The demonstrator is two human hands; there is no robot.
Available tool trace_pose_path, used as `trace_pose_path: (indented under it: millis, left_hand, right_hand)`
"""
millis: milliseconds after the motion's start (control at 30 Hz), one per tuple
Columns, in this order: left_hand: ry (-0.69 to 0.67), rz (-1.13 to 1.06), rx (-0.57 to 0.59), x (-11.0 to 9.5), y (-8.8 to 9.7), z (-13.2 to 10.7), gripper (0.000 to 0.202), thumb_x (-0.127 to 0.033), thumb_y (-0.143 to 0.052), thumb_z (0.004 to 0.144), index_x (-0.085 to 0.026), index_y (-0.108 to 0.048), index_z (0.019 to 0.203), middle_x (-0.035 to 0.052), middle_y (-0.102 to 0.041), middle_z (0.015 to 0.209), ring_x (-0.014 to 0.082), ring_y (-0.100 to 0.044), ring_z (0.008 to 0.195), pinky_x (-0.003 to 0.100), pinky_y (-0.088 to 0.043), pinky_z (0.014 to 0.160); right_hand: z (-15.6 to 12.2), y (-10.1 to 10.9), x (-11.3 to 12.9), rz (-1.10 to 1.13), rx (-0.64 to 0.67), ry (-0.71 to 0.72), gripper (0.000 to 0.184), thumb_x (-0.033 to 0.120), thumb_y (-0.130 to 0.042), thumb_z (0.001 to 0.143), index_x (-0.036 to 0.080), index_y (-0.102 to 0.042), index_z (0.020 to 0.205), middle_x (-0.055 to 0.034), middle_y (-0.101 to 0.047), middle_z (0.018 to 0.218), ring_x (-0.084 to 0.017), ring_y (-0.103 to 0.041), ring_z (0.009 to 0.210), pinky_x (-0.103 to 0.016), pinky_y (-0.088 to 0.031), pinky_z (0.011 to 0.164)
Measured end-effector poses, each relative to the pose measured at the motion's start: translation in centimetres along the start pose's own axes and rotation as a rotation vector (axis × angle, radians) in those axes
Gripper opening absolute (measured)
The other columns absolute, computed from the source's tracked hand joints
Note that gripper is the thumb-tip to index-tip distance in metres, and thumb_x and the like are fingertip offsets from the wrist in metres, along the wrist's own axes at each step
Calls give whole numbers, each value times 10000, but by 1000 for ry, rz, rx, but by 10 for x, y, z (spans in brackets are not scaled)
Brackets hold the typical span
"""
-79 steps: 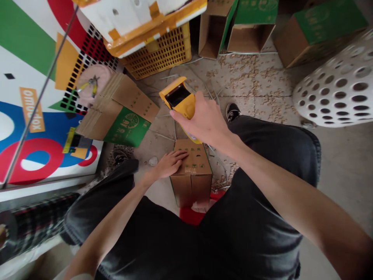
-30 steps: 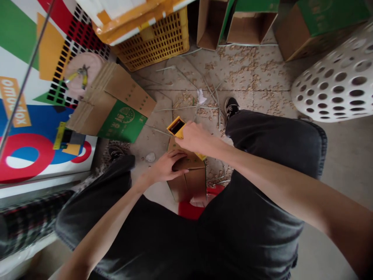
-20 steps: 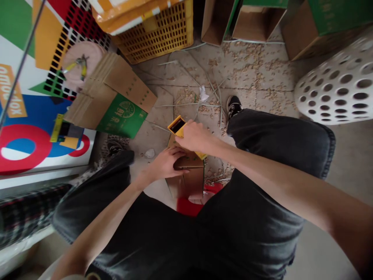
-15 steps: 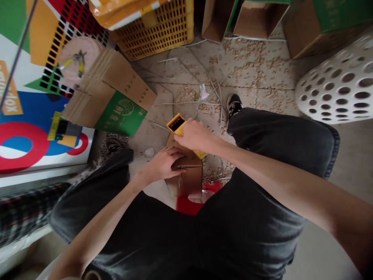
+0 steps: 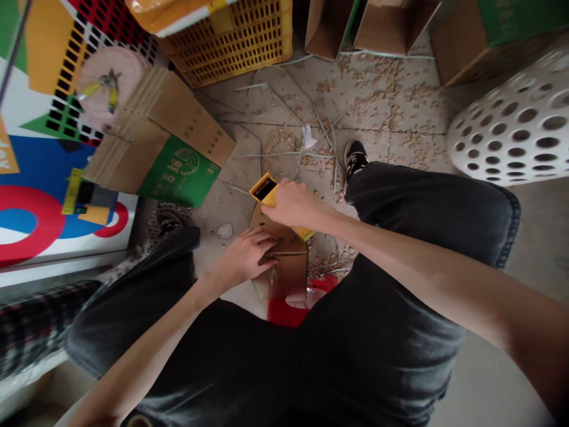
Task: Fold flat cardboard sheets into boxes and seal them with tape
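A small brown cardboard box (image 5: 288,273) stands on the floor between my knees. My left hand (image 5: 242,258) lies on its top with fingers pressing the flaps down. My right hand (image 5: 291,204) is wrapped round a yellow tape dispenser (image 5: 265,190), which rests on the far edge of the box top. A clear strip of tape shows on the near side of the box. Both my legs in dark shorts frame the box.
A stack of flat brown and green cartons (image 5: 155,151) lies to the left. A yellow plastic crate (image 5: 240,41) stands at the back, open cartons (image 5: 382,26) beside it. A white perforated stool (image 5: 515,130) is at right. Something red (image 5: 288,311) sits under the box. Chips litter the floor.
My right hand came down from the air with the tape dispenser and set it on the far edge of the box. My left hand shifted slightly on the flaps.
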State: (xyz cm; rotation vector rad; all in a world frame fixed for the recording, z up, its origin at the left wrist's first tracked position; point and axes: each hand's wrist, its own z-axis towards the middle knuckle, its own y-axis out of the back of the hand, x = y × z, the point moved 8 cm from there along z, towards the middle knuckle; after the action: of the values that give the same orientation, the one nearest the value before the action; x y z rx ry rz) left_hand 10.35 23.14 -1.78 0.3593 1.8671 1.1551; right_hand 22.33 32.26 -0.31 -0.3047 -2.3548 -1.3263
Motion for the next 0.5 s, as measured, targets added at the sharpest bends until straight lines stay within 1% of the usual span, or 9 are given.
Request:
trace_pose_path:
  millis: [100,267,400,500]
  left_hand:
    - [-8,15,-4,-4,1,-1,226,-319,-728,967,-203,-766,1158,128,-763,1188,330,-699,1151,552,-596,1014]
    - [-26,27,-66,-15,11,-2,227,-375,-686,995,-189,-776,1089,130,-771,1128,326,-706,1112,546,-604,995]
    - [-16,32,-45,-19,12,3,303,-383,-652,1006,-157,-749,1184,160,-751,1218,354,-684,1213,566,-589,1038]
    - [-3,36,-25,-14,8,9,378,-402,-645,1005,-155,-717,1282,172,-735,1298,371,-663,1273,570,-582,1049]
  right_hand:
    - [2,-1,0,-72,-49,10,643,547,-567,987,2,-687,1306,-300,-700,1271,-403,-713,1146,-452,-583,893]
    - [1,-3,4,-70,-49,24,623,524,-583,986,-5,-695,1294,-294,-720,1221,-400,-731,1116,-447,-594,876]
    - [-2,-2,7,-61,-44,27,599,499,-595,982,-6,-697,1286,-294,-723,1206,-395,-740,1103,-440,-599,862]
    - [-3,-1,9,-61,-56,31,598,496,-599,974,-1,-697,1291,-287,-729,1190,-394,-740,1087,-440,-598,848]
